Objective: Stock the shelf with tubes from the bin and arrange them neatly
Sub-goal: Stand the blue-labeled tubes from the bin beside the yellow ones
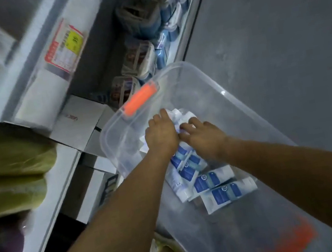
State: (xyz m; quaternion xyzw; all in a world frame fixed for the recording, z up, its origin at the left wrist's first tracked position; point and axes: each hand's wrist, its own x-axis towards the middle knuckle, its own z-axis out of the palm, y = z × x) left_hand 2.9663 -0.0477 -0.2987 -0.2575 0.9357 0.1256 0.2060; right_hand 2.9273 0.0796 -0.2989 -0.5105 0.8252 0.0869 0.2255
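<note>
A clear plastic bin (pixel 209 87) with orange latches stands on the floor in front of the shelf. Several white and blue tubes (pixel 214 181) lie inside it. Both my hands are down in the bin over the far pile of tubes. My left hand (pixel 162 134) is curled around a bunch of white tube ends (pixel 177 114). Beside it, my right hand (pixel 202 136) rests with its fingers bent on the same pile; whether it grips a tube is hidden. The white shelf (pixel 59 178) runs along the left.
Shelf edges carry a red and yellow price tag (pixel 64 48). Packaged goods in blue and white fill the lower shelf at top centre. White cartons (pixel 81 126) sit beside the bin. Green packs lie on the left shelf. Grey floor spreads to the right.
</note>
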